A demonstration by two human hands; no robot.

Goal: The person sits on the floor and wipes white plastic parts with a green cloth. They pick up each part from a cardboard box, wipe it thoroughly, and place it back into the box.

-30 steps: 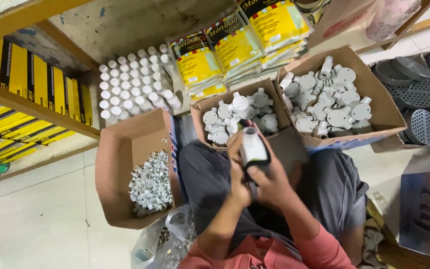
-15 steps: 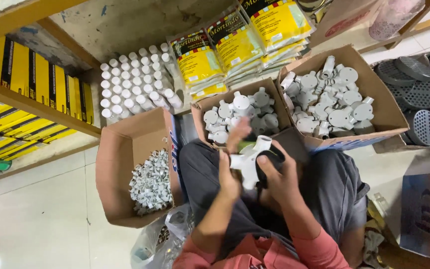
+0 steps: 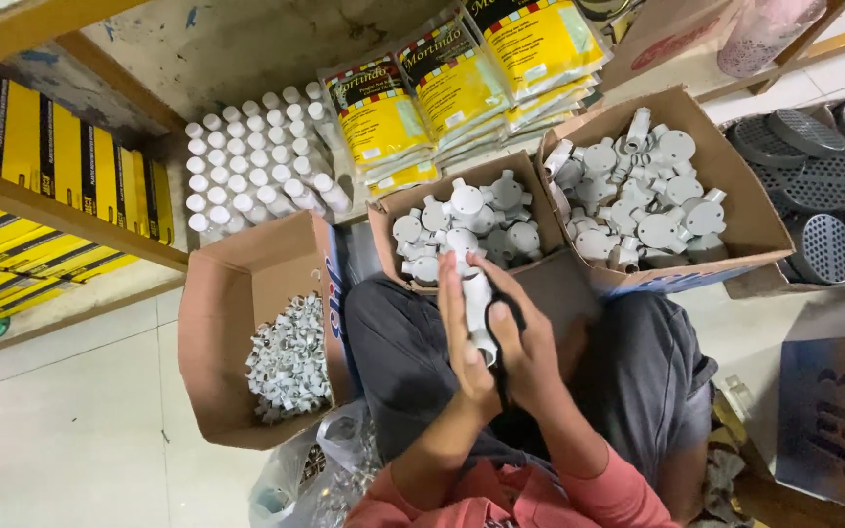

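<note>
— Sitting cross-legged on a tiled floor (image 3: 70,430), what is this person holding?

— A white plastic conduit fitting (image 3: 478,303), pressed upright between both palms above the lap. The left hand (image 3: 459,328) lies flat along its left side, fingers straight and extended. The right hand (image 3: 530,342) curls around its right side, gripping it together with a strip of something black (image 3: 503,357); what that strip is cannot be told.

— And around the hands?

— Just beyond the fingertips sits a cardboard box (image 3: 398,210) of round white junction boxes (image 3: 471,220). To the right of the right hand, a larger carton (image 3: 750,210) holds more white fittings (image 3: 638,200), piled loosely. To the left of the left hand, an open box (image 3: 227,293) contains a heap of small white clips (image 3: 290,357), with a clear plastic bag (image 3: 295,484) lying just below it, near the left forearm.

— Farther out?

— Beyond the boxes, rows of white tube ends (image 3: 246,161) stand against a wall, beside stacked yellow packets (image 3: 452,88). Far right of the right hand lie round grey perforated discs (image 3: 814,186). Far left, yellow boxes (image 3: 51,161) line a wooden shelf (image 3: 61,215).
</note>
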